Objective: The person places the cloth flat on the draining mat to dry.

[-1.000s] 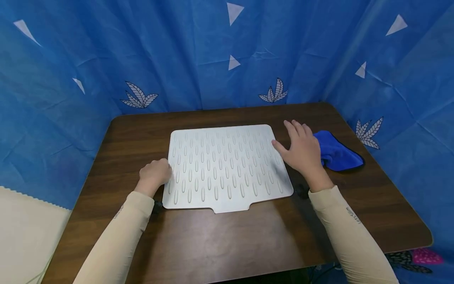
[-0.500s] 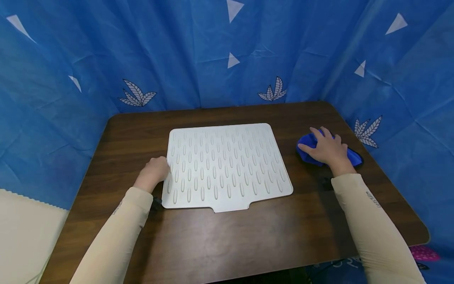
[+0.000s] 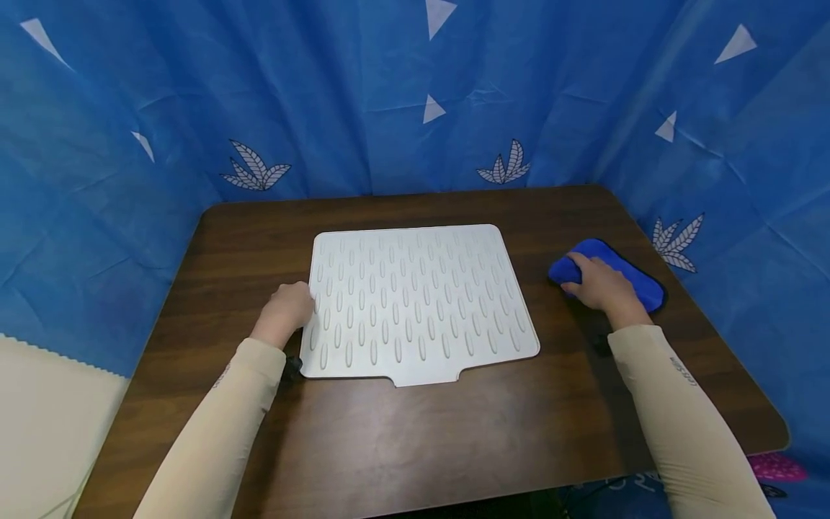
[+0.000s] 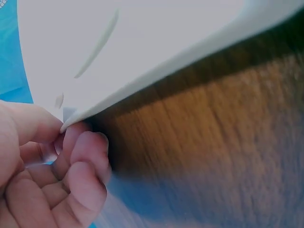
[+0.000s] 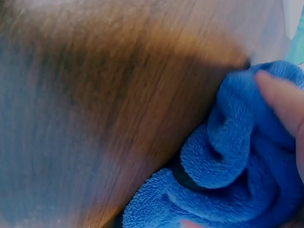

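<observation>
A white board with rows of raised oval ridges (image 3: 415, 303) lies in the middle of the table, a short tab on its near edge. My left hand (image 3: 284, 313) pinches its left edge; in the left wrist view the thumb lies on top and curled fingers (image 4: 88, 152) are under the rim. At the right, my right hand (image 3: 604, 288) grips a blue cloth (image 3: 632, 277) with dark edging. The right wrist view shows the cloth's fluffy folds (image 5: 223, 156) bunched beside the thumb; most of the other fingers are hidden.
The dark brown wooden table (image 3: 415, 440) has rounded corners. A blue curtain (image 3: 363, 94) with white triangles and leaf prints hangs behind and at both sides. Something cream-coloured (image 3: 52, 418) is at the lower left.
My right hand has moved right from beside the board to the blue cloth, and its fingers have closed on it. My left hand has stayed at the board's left edge.
</observation>
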The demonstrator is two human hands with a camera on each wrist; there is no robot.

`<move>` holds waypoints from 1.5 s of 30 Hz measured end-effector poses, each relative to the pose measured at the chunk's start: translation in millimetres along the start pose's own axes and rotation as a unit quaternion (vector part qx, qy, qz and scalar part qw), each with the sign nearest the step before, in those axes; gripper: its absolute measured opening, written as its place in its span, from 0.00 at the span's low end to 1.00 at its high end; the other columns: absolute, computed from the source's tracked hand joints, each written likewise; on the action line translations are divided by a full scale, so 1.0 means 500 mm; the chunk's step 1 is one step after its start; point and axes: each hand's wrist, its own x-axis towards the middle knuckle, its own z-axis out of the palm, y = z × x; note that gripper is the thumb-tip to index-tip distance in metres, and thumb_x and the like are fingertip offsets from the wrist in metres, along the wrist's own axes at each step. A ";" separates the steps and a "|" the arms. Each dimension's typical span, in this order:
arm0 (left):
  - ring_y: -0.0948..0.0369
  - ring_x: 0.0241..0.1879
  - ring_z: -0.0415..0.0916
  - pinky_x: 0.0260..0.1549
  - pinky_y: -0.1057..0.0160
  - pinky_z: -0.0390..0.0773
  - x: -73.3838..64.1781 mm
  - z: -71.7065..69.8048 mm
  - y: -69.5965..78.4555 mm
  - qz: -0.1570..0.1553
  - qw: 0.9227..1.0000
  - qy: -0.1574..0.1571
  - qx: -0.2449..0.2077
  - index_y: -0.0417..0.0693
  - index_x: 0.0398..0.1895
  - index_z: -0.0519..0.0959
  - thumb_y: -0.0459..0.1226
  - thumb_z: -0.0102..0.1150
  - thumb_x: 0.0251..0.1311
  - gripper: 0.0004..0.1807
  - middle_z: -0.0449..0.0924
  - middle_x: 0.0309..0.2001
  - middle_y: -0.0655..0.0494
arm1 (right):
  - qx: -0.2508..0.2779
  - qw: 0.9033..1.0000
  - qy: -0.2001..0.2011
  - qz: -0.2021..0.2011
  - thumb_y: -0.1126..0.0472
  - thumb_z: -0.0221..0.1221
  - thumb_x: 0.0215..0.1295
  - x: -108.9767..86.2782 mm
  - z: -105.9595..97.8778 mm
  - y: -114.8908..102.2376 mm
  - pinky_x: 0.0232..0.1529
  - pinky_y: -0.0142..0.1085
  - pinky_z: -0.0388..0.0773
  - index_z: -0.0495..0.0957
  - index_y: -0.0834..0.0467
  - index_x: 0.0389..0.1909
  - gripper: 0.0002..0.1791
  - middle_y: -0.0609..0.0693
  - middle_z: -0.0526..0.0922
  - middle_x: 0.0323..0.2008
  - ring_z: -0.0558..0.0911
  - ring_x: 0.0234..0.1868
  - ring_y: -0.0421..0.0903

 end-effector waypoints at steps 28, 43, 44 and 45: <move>0.55 0.23 0.66 0.24 0.63 0.68 0.006 -0.009 -0.016 0.006 1.000 -0.025 -0.005 0.32 0.46 0.73 0.35 0.31 0.76 0.18 0.66 0.25 0.46 | 0.065 0.924 0.367 -0.089 0.62 0.60 0.68 -0.064 -0.109 -0.166 0.59 0.72 0.64 0.64 0.50 0.73 0.33 0.67 0.69 0.67 0.72 0.58 0.75; 0.55 0.24 0.67 0.25 0.63 0.69 0.014 -0.002 -0.026 0.020 1.000 -0.019 -0.011 0.31 0.51 0.72 0.36 0.31 0.76 0.19 0.67 0.26 0.46 | -0.018 0.963 0.119 -0.239 0.29 0.58 0.61 -0.090 -0.040 -0.405 0.61 0.69 0.66 0.54 0.35 0.77 0.45 0.50 0.55 0.78 0.64 0.73 0.63; 0.55 0.25 0.67 0.25 0.62 0.69 0.014 -0.002 -0.027 0.022 1.000 -0.017 -0.009 0.31 0.51 0.72 0.36 0.31 0.76 0.20 0.67 0.26 0.46 | -0.018 0.969 0.079 -0.233 0.26 0.56 0.59 -0.091 -0.033 -0.408 0.61 0.70 0.65 0.53 0.35 0.77 0.46 0.49 0.54 0.79 0.62 0.74 0.62; 0.55 0.25 0.67 0.26 0.62 0.69 0.014 -0.002 -0.027 0.023 1.000 -0.014 -0.007 0.31 0.50 0.72 0.36 0.31 0.76 0.20 0.67 0.26 0.46 | -0.017 0.973 0.051 -0.226 0.25 0.54 0.59 -0.091 -0.028 -0.410 0.62 0.70 0.64 0.54 0.35 0.77 0.47 0.49 0.54 0.79 0.60 0.76 0.61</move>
